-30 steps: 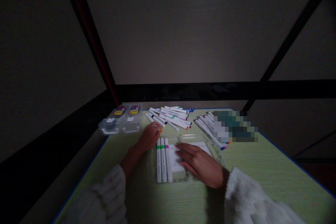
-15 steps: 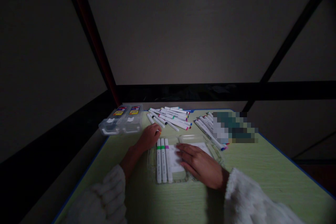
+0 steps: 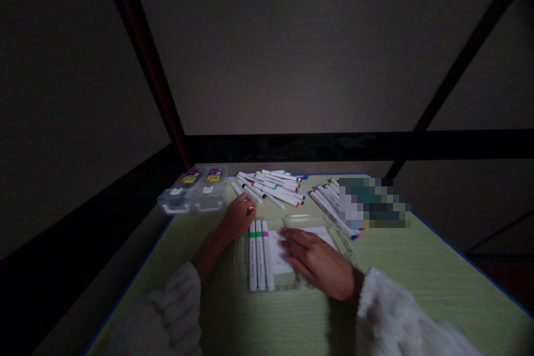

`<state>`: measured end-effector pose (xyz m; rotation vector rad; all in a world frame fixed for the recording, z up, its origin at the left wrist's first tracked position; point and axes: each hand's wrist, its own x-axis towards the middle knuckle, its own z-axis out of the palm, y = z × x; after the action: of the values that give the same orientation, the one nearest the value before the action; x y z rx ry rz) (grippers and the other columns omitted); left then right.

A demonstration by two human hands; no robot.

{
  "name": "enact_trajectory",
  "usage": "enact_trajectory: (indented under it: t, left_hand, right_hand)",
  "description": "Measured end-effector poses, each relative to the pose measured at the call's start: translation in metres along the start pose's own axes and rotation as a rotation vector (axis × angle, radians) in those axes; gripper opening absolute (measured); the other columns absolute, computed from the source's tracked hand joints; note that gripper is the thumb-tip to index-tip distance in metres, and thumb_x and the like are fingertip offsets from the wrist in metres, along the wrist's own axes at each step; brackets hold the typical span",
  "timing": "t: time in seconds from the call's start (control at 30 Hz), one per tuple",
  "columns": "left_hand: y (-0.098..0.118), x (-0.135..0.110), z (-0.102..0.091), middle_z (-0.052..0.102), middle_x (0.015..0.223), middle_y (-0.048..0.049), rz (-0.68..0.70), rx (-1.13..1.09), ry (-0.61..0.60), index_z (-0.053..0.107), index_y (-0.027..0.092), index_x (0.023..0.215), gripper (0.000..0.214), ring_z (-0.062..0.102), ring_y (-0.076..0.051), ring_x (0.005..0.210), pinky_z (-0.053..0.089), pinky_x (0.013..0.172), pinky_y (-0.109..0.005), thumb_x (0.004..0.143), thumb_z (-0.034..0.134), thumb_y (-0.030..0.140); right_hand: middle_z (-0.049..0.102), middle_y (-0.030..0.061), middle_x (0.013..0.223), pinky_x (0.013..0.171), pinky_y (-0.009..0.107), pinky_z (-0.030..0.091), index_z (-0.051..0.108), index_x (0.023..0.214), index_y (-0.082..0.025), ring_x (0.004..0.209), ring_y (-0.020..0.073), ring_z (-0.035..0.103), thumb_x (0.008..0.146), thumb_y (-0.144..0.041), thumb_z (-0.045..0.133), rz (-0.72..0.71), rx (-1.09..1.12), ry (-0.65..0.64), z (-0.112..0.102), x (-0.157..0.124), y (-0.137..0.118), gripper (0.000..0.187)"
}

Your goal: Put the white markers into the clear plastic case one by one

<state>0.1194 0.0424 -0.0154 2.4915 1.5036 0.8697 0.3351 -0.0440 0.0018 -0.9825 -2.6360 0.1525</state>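
My left hand (image 3: 240, 216) is closed around a white marker (image 3: 236, 188), whose far end sticks out past the fingers at the near edge of a marker pile. My right hand (image 3: 319, 261) lies with its fingers stretched out over the clear plastic case (image 3: 287, 288), empty. Three white markers, among them one with a green band (image 3: 259, 261) and one with a purple band (image 3: 267, 261), lie side by side in the left part of the case. White paper (image 3: 280, 256) with faint print shows beneath the right fingertips.
Loose white markers (image 3: 277, 192) with coloured ends are heaped at the back. More markers (image 3: 329, 211) lie at the right, beside a pixelated patch (image 3: 373, 203). Two clear handled boxes (image 3: 211, 197) with bright labels stand at the back left. The pale green table (image 3: 396, 272) has a blue edge.
The marker in my left hand has shifted slightly to the left, and its orange end no longer shows at the fingertips. My right hand has stayed in place.
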Motion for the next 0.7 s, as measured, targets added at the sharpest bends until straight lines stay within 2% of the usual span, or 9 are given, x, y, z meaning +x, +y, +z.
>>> enact_trajectory:
  t: [0.13, 0.3, 0.7]
  left_hand:
    - [0.003, 0.001, -0.001, 0.054, 0.087, -0.005, 0.013, -0.039, 0.024, 0.06, 0.015, 0.08, 0.019, 0.052, -0.015, 0.084, 0.042, 0.08, -0.029, 0.076, 0.041, 0.013]
    - [0.018, -0.003, -0.004, 0.052, 0.091, -0.0055, 0.035, -0.061, 0.035, 0.059, 0.015, 0.085, 0.021, 0.051, -0.016, 0.089, 0.041, 0.084, -0.03, 0.079, 0.039, 0.016]
    - [0.059, -0.042, -0.017, 0.049, 0.105, -0.0063, 0.151, -0.011, 0.023, 0.055, 0.017, 0.096, 0.021, 0.047, -0.016, 0.094, 0.04, 0.085, -0.03, 0.082, 0.039, 0.018]
  right_hand:
    - [0.051, 0.0122, 0.117, 0.091, 0.037, 0.037, 0.054, 0.109, -0.013, 0.111, 0.0215, 0.043, 0.086, -0.024, 0.039, -0.01, 0.005, 0.007, 0.0, -0.001, 0.0, 0.029]
    - [0.051, 0.011, 0.118, 0.092, 0.037, 0.036, 0.053, 0.11, -0.014, 0.112, 0.0212, 0.041, 0.087, -0.025, 0.038, -0.009, -0.012, -0.001, 0.0, -0.001, 0.0, 0.03]
    - [0.049, 0.011, 0.119, 0.093, 0.036, 0.036, 0.053, 0.11, -0.014, 0.111, 0.0209, 0.042, 0.086, -0.023, 0.039, 0.007, -0.036, -0.032, -0.004, -0.003, -0.003, 0.03]
